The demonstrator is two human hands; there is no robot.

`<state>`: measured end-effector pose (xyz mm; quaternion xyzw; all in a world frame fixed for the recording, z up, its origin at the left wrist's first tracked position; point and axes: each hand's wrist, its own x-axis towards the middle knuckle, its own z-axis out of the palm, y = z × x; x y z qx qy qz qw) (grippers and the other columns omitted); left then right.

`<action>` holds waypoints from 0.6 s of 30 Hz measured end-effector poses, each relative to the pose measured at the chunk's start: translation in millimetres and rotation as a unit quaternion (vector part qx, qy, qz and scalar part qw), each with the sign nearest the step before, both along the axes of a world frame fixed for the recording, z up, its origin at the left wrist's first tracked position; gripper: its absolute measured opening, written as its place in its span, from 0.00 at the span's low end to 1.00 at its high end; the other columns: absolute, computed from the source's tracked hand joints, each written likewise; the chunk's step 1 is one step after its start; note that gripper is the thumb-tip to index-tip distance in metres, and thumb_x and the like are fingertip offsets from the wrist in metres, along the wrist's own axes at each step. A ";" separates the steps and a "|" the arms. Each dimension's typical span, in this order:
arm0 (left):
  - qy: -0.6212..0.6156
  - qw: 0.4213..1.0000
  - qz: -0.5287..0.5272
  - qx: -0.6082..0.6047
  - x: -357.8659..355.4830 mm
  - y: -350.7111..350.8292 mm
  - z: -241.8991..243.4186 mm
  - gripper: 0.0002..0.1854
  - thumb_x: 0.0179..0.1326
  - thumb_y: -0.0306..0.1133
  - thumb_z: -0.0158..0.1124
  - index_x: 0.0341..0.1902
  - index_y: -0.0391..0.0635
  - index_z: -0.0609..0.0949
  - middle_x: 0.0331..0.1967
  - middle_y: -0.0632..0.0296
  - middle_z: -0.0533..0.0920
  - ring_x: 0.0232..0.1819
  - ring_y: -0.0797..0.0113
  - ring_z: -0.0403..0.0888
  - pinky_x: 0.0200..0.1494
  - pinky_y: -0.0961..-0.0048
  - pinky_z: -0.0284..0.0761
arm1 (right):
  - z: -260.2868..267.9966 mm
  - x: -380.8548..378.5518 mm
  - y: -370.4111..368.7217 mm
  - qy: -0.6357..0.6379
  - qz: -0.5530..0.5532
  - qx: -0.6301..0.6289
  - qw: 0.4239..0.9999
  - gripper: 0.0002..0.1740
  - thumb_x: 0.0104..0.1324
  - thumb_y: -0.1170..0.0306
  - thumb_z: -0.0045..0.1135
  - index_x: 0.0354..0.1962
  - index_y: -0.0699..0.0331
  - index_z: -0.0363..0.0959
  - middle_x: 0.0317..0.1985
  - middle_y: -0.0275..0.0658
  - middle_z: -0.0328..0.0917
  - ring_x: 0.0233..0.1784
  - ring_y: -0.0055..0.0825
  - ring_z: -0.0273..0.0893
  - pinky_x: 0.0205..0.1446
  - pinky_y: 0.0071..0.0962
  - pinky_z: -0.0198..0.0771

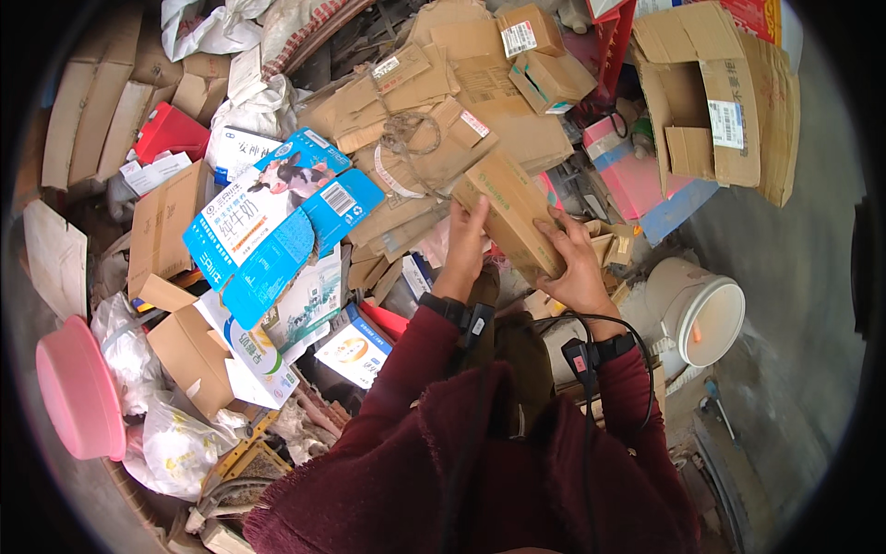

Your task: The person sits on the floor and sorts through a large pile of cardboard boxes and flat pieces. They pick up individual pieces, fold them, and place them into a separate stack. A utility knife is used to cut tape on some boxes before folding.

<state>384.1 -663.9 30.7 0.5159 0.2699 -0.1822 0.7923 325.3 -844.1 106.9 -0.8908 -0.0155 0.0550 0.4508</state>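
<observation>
A long, narrow brown cardboard box (511, 216) is held slantwise between my two hands. My left hand (468, 239) grips its left side near the upper end, thumb on the edge. At the lower right end, my right hand (573, 262) has its fingers spread on the box's side and end. Behind the box lies a stack of flattened cardboard (415, 152) with a knotted cord (413, 135) across it. A flattened blue and white milk carton box (277, 215) with a cow picture rests to the left of my left hand.
At the right stand a white plastic bucket (692, 311) and, farther up, an open cardboard box (720, 104). A pink plastic basin (79, 391) is at the far left, beside plastic bags (176, 447). Small cardboard boxes (554, 79) lie on the far cardboard. Cables hang from my right wrist.
</observation>
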 end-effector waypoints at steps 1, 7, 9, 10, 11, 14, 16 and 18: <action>-0.012 0.998 0.043 0.036 5.8 6.9 -6.5 0.37 0.57 0.42 0.65 0.65 0.42 0.58 0.57 0.58 0.67 0.60 0.65 0.64 0.58 0.65 0.65 | 1.4 6.2 -1.6 -0.009 0.009 -0.017 1.000 0.42 0.33 0.77 0.65 0.54 0.61 0.68 0.60 0.49 0.60 0.61 0.48 0.58 0.63 0.40 0.58; -0.035 0.943 0.069 0.325 93.3 75.0 -79.9 0.29 0.58 0.45 0.63 0.58 0.40 0.70 0.54 0.54 0.72 0.51 0.69 0.72 0.50 0.75 0.69 | -10.2 87.0 5.3 -0.082 0.126 -0.094 0.984 0.41 0.34 0.77 0.63 0.53 0.61 0.68 0.60 0.52 0.60 0.60 0.48 0.58 0.63 0.40 0.55; 0.018 0.986 0.042 0.161 115.6 91.8 -94.1 0.28 0.55 0.50 0.64 0.54 0.45 0.73 0.46 0.58 0.75 0.43 0.72 0.73 0.43 0.76 0.69 | -24.9 128.6 19.2 -0.132 0.193 -0.128 0.964 0.40 0.34 0.77 0.62 0.53 0.61 0.68 0.61 0.51 0.59 0.59 0.47 0.59 0.61 0.39 0.56; 0.059 0.995 0.025 0.078 122.7 98.2 -97.0 0.28 0.54 0.52 0.65 0.52 0.47 0.74 0.41 0.60 0.76 0.39 0.74 0.74 0.39 0.76 0.70 | -32.1 147.4 24.8 -0.137 0.221 -0.171 0.950 0.40 0.35 0.76 0.62 0.53 0.59 0.68 0.61 0.51 0.59 0.59 0.45 0.60 0.59 0.39 0.56; 0.090 0.993 0.017 0.081 126.8 103.2 -98.0 0.28 0.52 0.54 0.66 0.50 0.48 0.74 0.37 0.63 0.75 0.35 0.74 0.73 0.37 0.76 0.70 | -39.2 164.8 29.0 -0.139 0.250 -0.214 0.934 0.39 0.36 0.76 0.62 0.53 0.57 0.69 0.61 0.51 0.59 0.58 0.44 0.60 0.58 0.38 0.57; 0.165 0.983 -0.009 0.081 133.5 111.9 -92.3 0.29 0.48 0.59 0.67 0.45 0.50 0.75 0.27 0.70 0.72 0.26 0.76 0.70 0.34 0.76 0.69 | -56.0 196.7 37.0 -0.154 0.311 -0.277 0.896 0.41 0.33 0.74 0.67 0.52 0.51 0.70 0.63 0.49 0.58 0.58 0.41 0.61 0.57 0.37 0.56; 0.167 0.983 -0.025 0.069 133.8 113.1 -86.1 0.30 0.45 0.60 0.69 0.43 0.51 0.76 0.24 0.73 0.69 0.24 0.77 0.68 0.34 0.76 0.68 | -63.1 205.8 43.4 -0.157 0.333 -0.303 0.879 0.43 0.32 0.73 0.70 0.52 0.48 0.70 0.63 0.48 0.57 0.57 0.40 0.60 0.57 0.37 0.56; 0.141 0.982 -0.054 0.116 133.8 109.1 -82.0 0.30 0.46 0.60 0.68 0.41 0.47 0.75 0.24 0.72 0.70 0.22 0.79 0.67 0.27 0.79 0.62 | -68.0 208.3 51.3 -0.156 0.352 -0.340 0.858 0.43 0.33 0.72 0.70 0.53 0.44 0.69 0.64 0.47 0.57 0.57 0.39 0.60 0.55 0.38 0.56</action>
